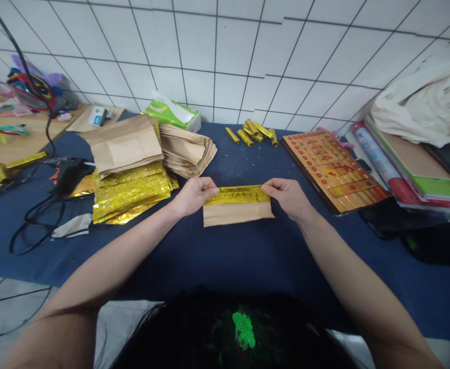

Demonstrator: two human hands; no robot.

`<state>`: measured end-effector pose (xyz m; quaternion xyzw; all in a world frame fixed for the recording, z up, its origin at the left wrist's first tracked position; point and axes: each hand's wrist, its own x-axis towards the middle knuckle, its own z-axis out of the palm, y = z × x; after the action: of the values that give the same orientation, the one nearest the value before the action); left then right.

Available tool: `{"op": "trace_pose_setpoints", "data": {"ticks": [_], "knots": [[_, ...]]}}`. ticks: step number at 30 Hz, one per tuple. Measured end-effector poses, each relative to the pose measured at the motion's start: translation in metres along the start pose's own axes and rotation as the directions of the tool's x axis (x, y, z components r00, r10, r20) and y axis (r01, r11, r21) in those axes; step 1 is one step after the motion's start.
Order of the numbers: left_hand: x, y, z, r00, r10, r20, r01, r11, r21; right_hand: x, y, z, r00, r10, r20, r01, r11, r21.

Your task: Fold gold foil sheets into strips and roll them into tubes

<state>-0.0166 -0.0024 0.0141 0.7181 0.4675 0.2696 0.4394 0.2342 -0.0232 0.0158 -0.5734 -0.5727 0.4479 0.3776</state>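
Note:
Both hands pinch a sheet of gold foil paper (237, 212) with a tan paper back, partly folded so a gold band runs along its far edge. My left hand (199, 196) is closed on the left end of that band, thumb and fingertips together. At the right end, my right hand (286, 196) grips it the same way. The sheet lies low over the blue cloth in front of me. Beyond it sit several small rolled gold paper tubes (253, 130). Left of my left hand is a stack of gold foil sheets (133, 192).
Tan paper sheets (127, 143) lie on the gold stack, beside a folded paper pile (188, 148) and a green tissue pack (171, 113). A black glue gun (68, 171) with a looped cable is at left. A gold-red printed box (334, 166) and piled books (417, 159) stand right.

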Motion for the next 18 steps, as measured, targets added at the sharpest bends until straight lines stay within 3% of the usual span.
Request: {"op": "trace_pose_setpoints", "data": {"ticks": [3, 6, 8, 11, 13, 15, 17, 18], "knots": [[0.0, 0.0, 0.001, 1.0, 0.02, -0.017, -0.02, 0.999, 0.042, 0.0, 0.005, 0.009, 0.99, -0.01, -0.138, 0.021, 0.997, 0.076], [0.0, -0.002, 0.003, 0.998, 0.004, -0.057, 0.0, 0.997, 0.083, 0.003, 0.012, 0.016, 0.983, -0.006, -0.182, 0.019, 0.997, 0.069], [0.001, -0.002, 0.003, 0.996, -0.005, -0.085, 0.018, 0.989, 0.149, 0.005, 0.017, 0.018, 0.983, -0.014, -0.181, 0.019, 1.0, 0.023], [0.0, -0.002, 0.004, 0.996, 0.004, -0.093, 0.034, 0.916, 0.4, 0.007, 0.021, 0.021, 0.982, -0.074, -0.173, 0.047, 0.986, -0.159], [-0.001, 0.0, 0.006, 0.991, 0.07, -0.116, 0.015, 0.796, 0.605, 0.005, 0.019, 0.024, 0.978, -0.123, -0.168, 0.065, 0.946, -0.317], [-0.005, 0.003, 0.011, 0.97, 0.211, -0.121, -0.056, 0.678, 0.733, 0.001, 0.016, 0.029, 0.976, -0.148, -0.161, 0.062, 0.893, -0.446], [-0.01, 0.005, 0.019, 0.939, 0.341, -0.037, -0.195, 0.617, 0.763, -0.002, 0.013, 0.032, 0.976, -0.155, -0.153, 0.047, 0.837, -0.546], [-0.013, 0.006, 0.023, 0.927, 0.372, 0.056, -0.289, 0.607, 0.74, -0.003, 0.012, 0.034, 0.976, -0.158, -0.149, 0.041, 0.808, -0.588]]}}
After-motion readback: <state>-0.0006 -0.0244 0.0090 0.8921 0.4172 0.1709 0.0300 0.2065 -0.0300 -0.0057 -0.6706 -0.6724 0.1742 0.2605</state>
